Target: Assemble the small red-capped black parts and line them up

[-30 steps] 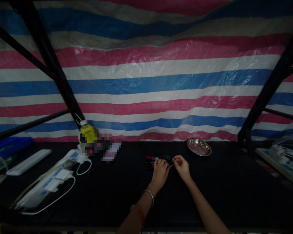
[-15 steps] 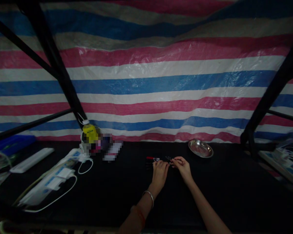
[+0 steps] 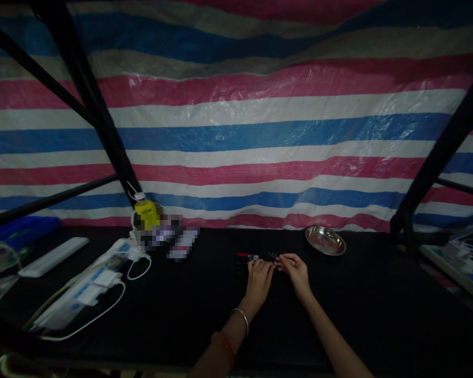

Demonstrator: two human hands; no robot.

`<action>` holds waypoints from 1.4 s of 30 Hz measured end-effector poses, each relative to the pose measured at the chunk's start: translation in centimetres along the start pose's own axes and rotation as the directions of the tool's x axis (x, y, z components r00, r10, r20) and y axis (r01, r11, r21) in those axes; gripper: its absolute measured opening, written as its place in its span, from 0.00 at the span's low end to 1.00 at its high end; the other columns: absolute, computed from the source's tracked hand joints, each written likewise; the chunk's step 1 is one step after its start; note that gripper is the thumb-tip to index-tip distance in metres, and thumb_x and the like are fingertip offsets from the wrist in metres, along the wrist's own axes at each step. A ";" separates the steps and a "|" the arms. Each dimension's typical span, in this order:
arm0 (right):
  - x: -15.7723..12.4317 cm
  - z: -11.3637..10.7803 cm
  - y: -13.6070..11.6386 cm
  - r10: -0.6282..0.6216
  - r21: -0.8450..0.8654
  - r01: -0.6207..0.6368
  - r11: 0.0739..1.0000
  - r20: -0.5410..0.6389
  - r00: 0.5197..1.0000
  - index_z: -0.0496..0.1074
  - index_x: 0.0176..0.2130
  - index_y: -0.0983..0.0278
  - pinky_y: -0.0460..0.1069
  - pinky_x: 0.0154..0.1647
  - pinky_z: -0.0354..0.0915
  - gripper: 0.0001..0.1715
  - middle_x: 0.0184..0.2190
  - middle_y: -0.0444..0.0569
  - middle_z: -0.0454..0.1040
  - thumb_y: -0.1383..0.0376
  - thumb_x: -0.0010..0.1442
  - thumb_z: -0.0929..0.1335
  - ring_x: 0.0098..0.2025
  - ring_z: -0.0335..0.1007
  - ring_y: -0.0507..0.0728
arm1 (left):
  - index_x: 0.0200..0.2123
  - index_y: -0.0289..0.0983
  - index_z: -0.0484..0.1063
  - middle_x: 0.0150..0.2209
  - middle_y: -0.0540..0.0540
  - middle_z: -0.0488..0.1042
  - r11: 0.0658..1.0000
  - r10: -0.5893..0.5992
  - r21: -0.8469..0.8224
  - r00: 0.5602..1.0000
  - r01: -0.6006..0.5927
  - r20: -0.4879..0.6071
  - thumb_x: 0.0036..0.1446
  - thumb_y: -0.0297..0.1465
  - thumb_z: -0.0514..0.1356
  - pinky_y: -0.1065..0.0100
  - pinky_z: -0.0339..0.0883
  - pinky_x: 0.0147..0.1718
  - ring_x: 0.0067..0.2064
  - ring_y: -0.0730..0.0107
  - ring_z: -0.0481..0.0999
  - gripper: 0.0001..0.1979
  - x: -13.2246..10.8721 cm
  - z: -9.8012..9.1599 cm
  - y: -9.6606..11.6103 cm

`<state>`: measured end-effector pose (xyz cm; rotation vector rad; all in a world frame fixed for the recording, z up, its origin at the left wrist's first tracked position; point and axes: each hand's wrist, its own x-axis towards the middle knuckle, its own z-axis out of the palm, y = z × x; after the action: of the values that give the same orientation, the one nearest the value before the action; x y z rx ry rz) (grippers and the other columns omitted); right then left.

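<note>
Both of my hands rest on the black table near its middle, fingertips almost touching. My left hand (image 3: 259,278), with a metal bangle on the wrist, has its fingers curled down over a small dark object (image 3: 271,257) too dim to name. My right hand (image 3: 296,269) pinches the same small dark part from the right. Just left of my left hand lies a thin tool with a red handle (image 3: 245,255).
A round steel dish (image 3: 325,240) sits to the right behind my hands. At the left are a yellow bottle (image 3: 145,213), white power strips with cables (image 3: 84,289) and a white bar (image 3: 53,256). Black frame posts (image 3: 98,121) stand before a striped tarpaulin. Boxes lie at far right (image 3: 457,252).
My hands have stayed in nearly the same place, with only slight finger shifts. The view has drifted a little.
</note>
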<state>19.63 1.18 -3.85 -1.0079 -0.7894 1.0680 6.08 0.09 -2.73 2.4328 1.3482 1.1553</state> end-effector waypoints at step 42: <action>-2.5 0.5 1.7 -0.143 -0.275 0.132 0.952 -0.018 0.990 0.66 0.36 0.64 0.46 0.20 0.62 0.23 0.20 0.42 0.71 0.50 0.47 0.70 0.19 0.66 0.52 | 0.35 0.44 0.73 0.39 0.49 0.71 0.976 -0.216 0.027 0.976 0.215 0.029 0.52 0.36 0.60 0.61 0.56 0.42 0.44 0.63 0.68 0.06 -1.7 -7.2 -7.3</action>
<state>17.84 -0.83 -5.32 -1.1840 -0.9809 0.8319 -4.19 1.37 -1.93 2.2404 1.5779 1.0478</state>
